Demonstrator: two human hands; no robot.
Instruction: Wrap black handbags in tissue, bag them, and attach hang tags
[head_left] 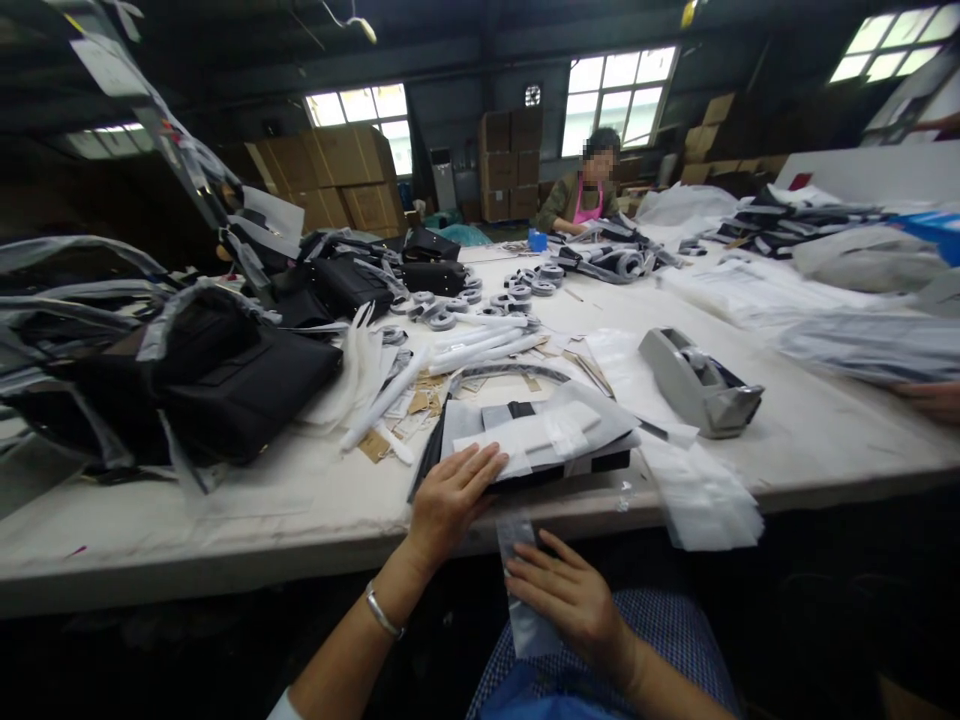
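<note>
Under the right hand (571,592), the plastic strip (531,632) looks translucent.

Bright paned windows (619,100) in a dark wall (461,115).

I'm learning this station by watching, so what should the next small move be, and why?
Probably have the right hand raise the clear plastic strip toward the black bag. The strip hangs below the front of the table, with the right fingers over it, while the left hand rests at the white wrapping on the bag and could steady it.
</note>
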